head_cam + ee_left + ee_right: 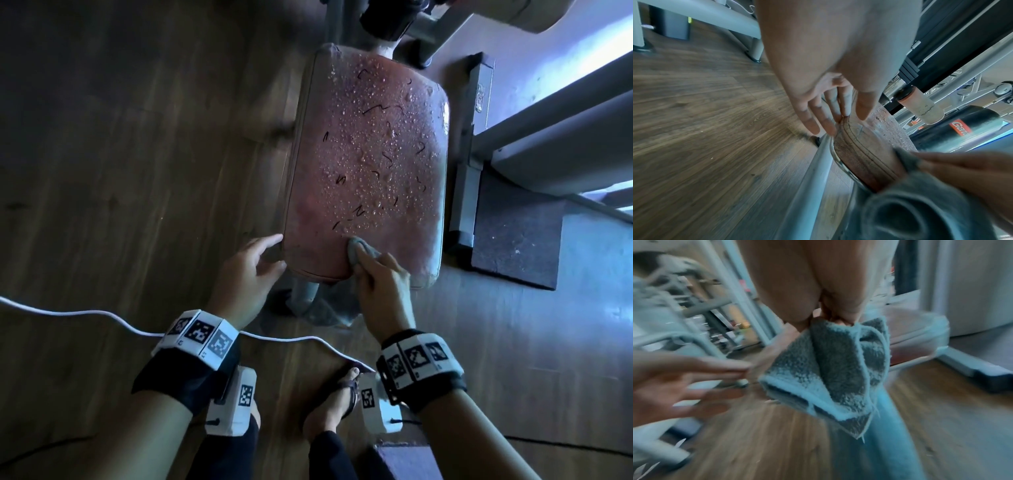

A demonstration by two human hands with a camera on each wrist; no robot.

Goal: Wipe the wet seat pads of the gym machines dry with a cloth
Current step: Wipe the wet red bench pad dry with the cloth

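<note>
A reddish seat pad of a gym machine lies below me, covered with water drops and a few dark strands; its near strip looks smoother. My right hand grips a grey terry cloth bunched on the pad's near edge, and the rest of the cloth hangs down below the hand. My left hand is at the pad's near left corner with straight fingers touching its side and holding nothing.
Grey machine frame tubes and a dark rubber mat lie right of the pad. A padded roller stands beyond its far end. A white cable crosses the wooden floor near my sandalled foot.
</note>
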